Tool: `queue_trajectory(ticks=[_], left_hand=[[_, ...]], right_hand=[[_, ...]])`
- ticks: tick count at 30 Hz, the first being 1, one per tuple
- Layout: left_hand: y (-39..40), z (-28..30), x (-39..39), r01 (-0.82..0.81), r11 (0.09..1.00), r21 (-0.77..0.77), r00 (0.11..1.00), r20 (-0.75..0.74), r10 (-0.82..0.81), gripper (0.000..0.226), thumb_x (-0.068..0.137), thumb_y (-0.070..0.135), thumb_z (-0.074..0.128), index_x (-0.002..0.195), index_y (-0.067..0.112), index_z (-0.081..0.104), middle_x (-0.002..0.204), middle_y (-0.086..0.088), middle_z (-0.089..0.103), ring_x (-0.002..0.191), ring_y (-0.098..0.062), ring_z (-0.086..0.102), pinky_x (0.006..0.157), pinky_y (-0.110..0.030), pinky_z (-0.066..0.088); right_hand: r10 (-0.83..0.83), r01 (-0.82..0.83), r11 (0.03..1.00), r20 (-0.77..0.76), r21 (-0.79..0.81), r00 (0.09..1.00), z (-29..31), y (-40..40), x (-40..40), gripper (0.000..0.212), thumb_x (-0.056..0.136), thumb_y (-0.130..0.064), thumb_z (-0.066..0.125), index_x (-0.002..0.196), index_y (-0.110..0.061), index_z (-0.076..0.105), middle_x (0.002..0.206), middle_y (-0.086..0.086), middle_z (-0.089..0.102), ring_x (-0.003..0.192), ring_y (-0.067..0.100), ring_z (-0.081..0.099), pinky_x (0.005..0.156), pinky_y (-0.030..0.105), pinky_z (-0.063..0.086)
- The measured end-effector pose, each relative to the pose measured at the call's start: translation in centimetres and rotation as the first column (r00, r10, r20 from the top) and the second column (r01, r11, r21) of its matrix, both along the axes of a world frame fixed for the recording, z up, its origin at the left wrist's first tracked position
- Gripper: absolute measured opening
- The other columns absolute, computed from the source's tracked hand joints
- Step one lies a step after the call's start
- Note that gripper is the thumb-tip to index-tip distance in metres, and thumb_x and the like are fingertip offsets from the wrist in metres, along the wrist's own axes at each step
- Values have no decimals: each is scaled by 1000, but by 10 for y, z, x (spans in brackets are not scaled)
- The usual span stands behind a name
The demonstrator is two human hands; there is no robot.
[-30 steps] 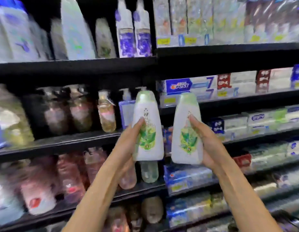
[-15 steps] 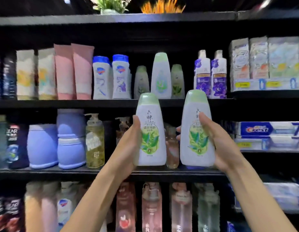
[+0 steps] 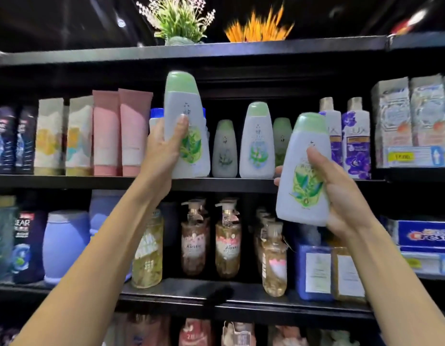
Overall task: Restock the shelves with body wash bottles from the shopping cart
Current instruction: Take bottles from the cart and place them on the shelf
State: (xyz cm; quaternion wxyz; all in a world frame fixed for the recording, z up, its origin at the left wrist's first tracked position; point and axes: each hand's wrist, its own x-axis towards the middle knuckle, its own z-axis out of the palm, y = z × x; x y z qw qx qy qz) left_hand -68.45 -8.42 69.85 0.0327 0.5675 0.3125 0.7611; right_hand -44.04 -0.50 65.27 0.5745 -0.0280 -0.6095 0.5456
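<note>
At the upper shelf point(image 3: 67, 178) edge, left hand point(image 3: 164, 151) fingers clamp one bottle point(image 3: 185, 126); right hand point(image 3: 341, 193) fingers clamp another point(image 3: 305, 171). Risk: careless insertion could topple the shelved bottles point(image 3: 257, 143).

Both arms raised fwd; left hand point(image 3: 164, 148) higher, right hand point(image 3: 341, 188) lower, fingers curled, each gripping.

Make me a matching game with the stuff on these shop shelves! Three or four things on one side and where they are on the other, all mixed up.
Things:
1. left hand's bottle
2. right hand's bottle
3. pink tubes
4. orange plant

Places:
A. on top of the shelving
B. raised at the upper shelf, in front of blue-capped bottles
C. standing on the upper shelf, left side
D. held lower, near the purple bottles

Pairs: 1-B, 2-D, 3-C, 4-A
</note>
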Motion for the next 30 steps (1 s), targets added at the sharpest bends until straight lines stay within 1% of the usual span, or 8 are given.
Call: queue_trajectory(ticks=[4, 8, 13, 17, 22, 25, 27, 30], left_hand=[[33, 13, 11, 0, 997, -74, 998, -61, -5, 27, 96, 26, 52, 116, 9, 58, 111, -11, 67, 100, -22, 67, 84, -38, 56], [52, 17, 14, 49, 991, -123, 998, -20, -52, 25, 95, 23, 55, 114, 7, 61, 102, -7, 70, 92, -19, 69, 75, -32, 56], [65, 14, 15, -106, 992, -66, 990, -99, 99, 22, 93, 22, 59, 107, 6, 63, 94, -4, 70, 85, -14, 69, 67, -24, 56], [67, 13, 21, -146, 989, -30, 987, -66, 144, 23, 93, 23, 59, 107, 5, 63, 91, -2, 69, 83, -13, 68, 67, -24, 56], [66, 15, 32, -129, 991, -38, 991, -50, 127, 14, 94, 26, 57, 93, 14, 63, 92, -4, 68, 87, -17, 68, 76, -35, 58], [65, 13, 38, -96, 994, -47, 994, -63, 93, 15, 95, 26, 56, 92, 14, 64, 96, -9, 69, 90, -19, 69, 81, -41, 58], [64, 10, 41, -72, 996, -62, 997, -40, 69, 19, 95, 25, 55, 98, 8, 64, 103, -15, 68, 97, -25, 67, 87, -47, 55], [60, 6, 44, 13, 997, -76, 1000, -2, -14, 15, 96, 24, 53, 95, 14, 65, 100, -6, 70, 96, -21, 68, 87, -43, 55]], right_hand=[[-18, 17, 1000, -35, -20, 999, -1, 13, 8, 52, 80, -42, 64, 122, -12, 59, 98, 19, 73, 85, 29, 72, 64, 36, 57], [-49, 49, 999, -16, -12, 999, -1, 23, 20, 53, 82, -42, 62, 124, -10, 58, 98, 18, 72, 83, 29, 72, 64, 35, 57], [-76, 76, 997, -46, 3, 996, 1, 31, 32, 55, 82, -42, 61, 127, -10, 57, 98, 18, 72, 80, 28, 72, 62, 34, 57], [-64, 65, 998, -52, 0, 997, -3, 34, 39, 52, 83, -40, 60, 126, -11, 56, 99, 19, 72, 82, 28, 72, 62, 34, 57], [-89, 91, 996, -61, 26, 994, 0, 34, 43, 55, 83, -38, 60, 128, -7, 53, 95, 19, 72, 80, 28, 72, 61, 34, 57], [-158, 162, 984, -63, 69, 986, 17, 35, 38, 59, 82, -37, 62, 130, -6, 51, 102, 22, 70, 83, 31, 71, 64, 36, 58], [-213, 218, 970, -55, 105, 975, 33, 37, 31, 52, 85, -35, 61, 128, -7, 52, 111, 23, 67, 92, 33, 69, 72, 41, 59], [-278, 284, 941, -59, 186, 959, 60, 44, 20, 30, 94, -27, 57, 119, -11, 57, 106, 9, 70, 96, 23, 69, 79, 37, 57]])
